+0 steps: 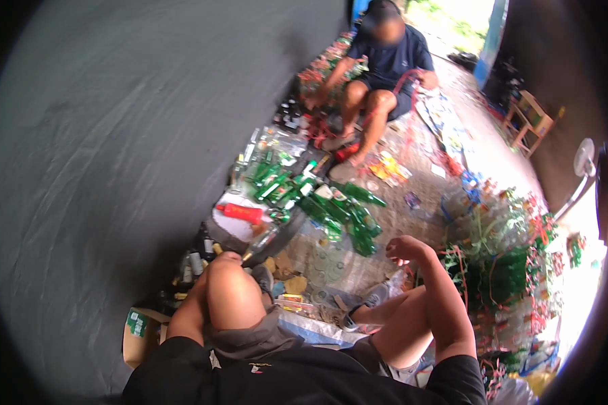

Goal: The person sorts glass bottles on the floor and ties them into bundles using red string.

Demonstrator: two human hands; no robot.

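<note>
My right hand [403, 249] hangs in the air with bent fingers and nothing visible in it, right of a heap of green glass bottles [334, 207]. My left hand [231, 257] is mostly hidden behind my left knee, beside the neck of a clear glass bottle [264, 242]; whether it grips that bottle cannot be told. A bottle with a red wrapping [240, 213] lies on a pale round surface [228, 228]. Several clear bottles [329, 260] stand together between my feet and the green heap. Dark bottles [206, 240] stand near the wall on the left.
A co-worker [385, 66] sits opposite, holding red plastic twine [408, 76]. Tied bundles of bottles [506, 268] stand at the right. A cardboard box [137, 334] is at lower left, against the grey wall [106, 177]. Farther right are a wooden stool [529, 121] and a fan [584, 158].
</note>
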